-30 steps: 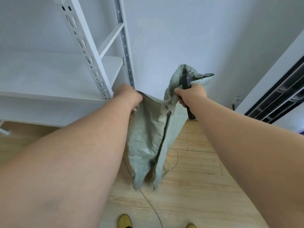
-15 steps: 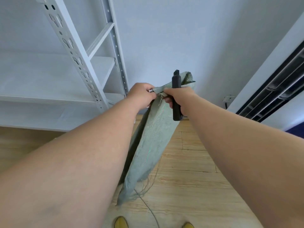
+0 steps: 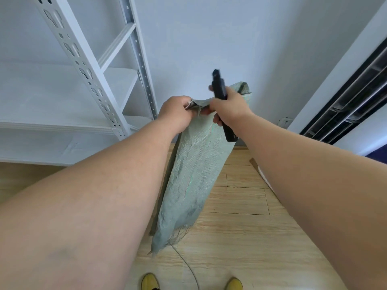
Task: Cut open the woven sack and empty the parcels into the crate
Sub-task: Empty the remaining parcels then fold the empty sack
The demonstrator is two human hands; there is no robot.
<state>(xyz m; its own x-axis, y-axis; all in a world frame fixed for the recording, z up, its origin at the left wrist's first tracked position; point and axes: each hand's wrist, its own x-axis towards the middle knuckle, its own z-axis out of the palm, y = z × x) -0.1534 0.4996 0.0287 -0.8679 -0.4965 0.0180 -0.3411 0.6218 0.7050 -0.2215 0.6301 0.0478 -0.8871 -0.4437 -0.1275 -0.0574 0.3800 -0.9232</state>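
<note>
The right hand point(image 3: 229, 108) is curled round a black, bar-shaped cutter handle point(image 3: 221, 105) while also pinching the top edge of the pale green woven plastic sack point(image 3: 192, 174), and the left hand point(image 3: 176, 113) grips that same edge just beside it. The sack hangs limp and flat from both hands over the light wooden plank floor point(image 3: 240, 237), its frayed lower end loose, beside the white slotted metal shelving unit point(image 3: 88, 65). It looks already emptied, so the emptying step seems at its end; neither crate nor parcels are in view, and next the slack sack likely needs setting aside with the cutter kept clear of the fingers.

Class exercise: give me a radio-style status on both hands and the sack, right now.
Left hand gripping sack top edge. Right hand gripping black cutter and sack. Sack hanging limp above floor; crate not in view.
</note>
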